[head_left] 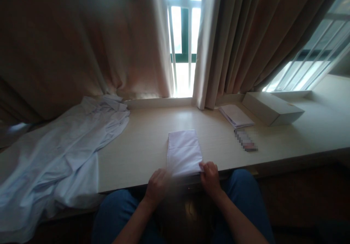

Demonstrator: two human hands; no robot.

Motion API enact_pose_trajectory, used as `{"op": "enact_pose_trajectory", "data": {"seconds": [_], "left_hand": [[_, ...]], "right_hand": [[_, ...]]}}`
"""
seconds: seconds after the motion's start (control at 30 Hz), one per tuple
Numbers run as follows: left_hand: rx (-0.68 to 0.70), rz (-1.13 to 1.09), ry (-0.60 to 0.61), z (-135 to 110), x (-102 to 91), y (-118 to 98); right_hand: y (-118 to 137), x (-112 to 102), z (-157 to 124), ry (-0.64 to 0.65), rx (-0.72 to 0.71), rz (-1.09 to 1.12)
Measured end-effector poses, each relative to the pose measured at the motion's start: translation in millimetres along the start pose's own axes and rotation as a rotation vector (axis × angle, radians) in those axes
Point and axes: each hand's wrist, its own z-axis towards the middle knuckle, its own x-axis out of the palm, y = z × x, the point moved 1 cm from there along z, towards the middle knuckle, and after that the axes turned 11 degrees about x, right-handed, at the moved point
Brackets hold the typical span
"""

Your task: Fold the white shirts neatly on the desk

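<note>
A folded white cloth (184,153) lies flat near the front edge of the table. At its near left corner is my left hand (157,185), fingers curled around the edge; the fingertips are partly blurred. My right hand (210,174) pinches the near right corner between thumb and fingers. The layers show along the cloth's left side, and slight creases run across its top.
Loose white fabric (79,142) is heaped at the left and hangs over the front edge of the table (131,156). At the right are another folded white cloth (236,115), a pixelated flat object (246,140) and a white box (273,107). Curtains (136,47) hang behind.
</note>
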Motion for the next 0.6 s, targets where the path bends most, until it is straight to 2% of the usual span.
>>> {"op": "enact_pose_trajectory", "data": {"seconds": [0.13,0.23,0.3,0.4,0.47,0.6], "left_hand": [[-0.047,0.017,0.060,16.4,-19.1,-8.4],[-0.132,0.007,0.089,45.6,-21.3,-15.4],[-0.158,-0.022,0.100,70.4,-11.8,-18.3],[-0.131,-0.049,0.147,97.8,13.8,-17.2],[-0.123,-0.042,0.210,101.2,31.7,-13.6],[-0.165,0.008,0.252,82.8,53.6,-9.2]], "right_hand": [[-3.1,0.6,-2.5,-0.005,-0.051,-0.009],[-2.5,-0.5,-3.2,-0.005,-0.055,-0.027],[-0.3,-1.5,-2.5,-0.017,-0.071,-0.043],[2.7,-2.8,-0.6,-0.038,-0.099,-0.061],[3.5,-3.9,0.3,-0.037,-0.101,-0.066],[6.2,-10.7,0.6,0.035,-0.043,-0.049]]}}
